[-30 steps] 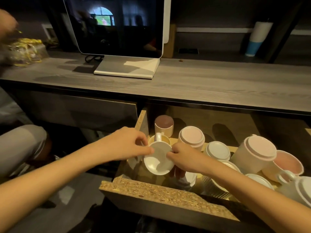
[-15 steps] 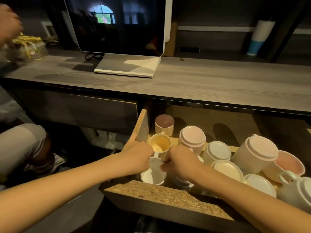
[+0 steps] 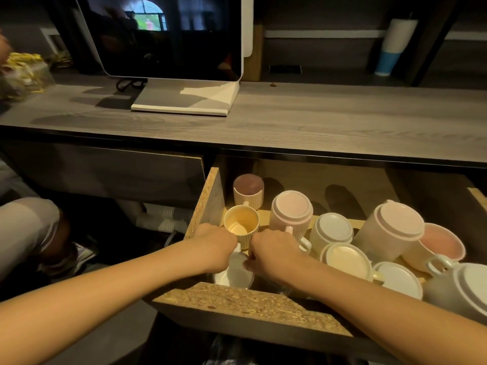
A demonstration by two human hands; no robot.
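Note:
An open drawer (image 3: 247, 309) below the counter holds several mugs. Both my hands reach into its front left corner. My left hand (image 3: 213, 246) and my right hand (image 3: 271, 250) grip a white mug (image 3: 234, 272) from either side, low in the drawer, its opening facing me. Just behind it a yellow ribbed mug (image 3: 241, 223) stands upright. Beyond that stands a mug with a dark maroon inside (image 3: 248, 189). My fingertips are hidden behind the white mug.
Upside-down pink (image 3: 291, 210), white (image 3: 333, 229) and cream mugs fill the drawer's right side, with a large pink mug (image 3: 395, 225) among them. A monitor (image 3: 168, 35) stands on the wooden counter (image 3: 316, 122). Another person's knee (image 3: 26, 222) is at the left.
My hands have lowered the white mug from above the yellow mug down into the drawer's front left corner. The yellow mug is now uncovered.

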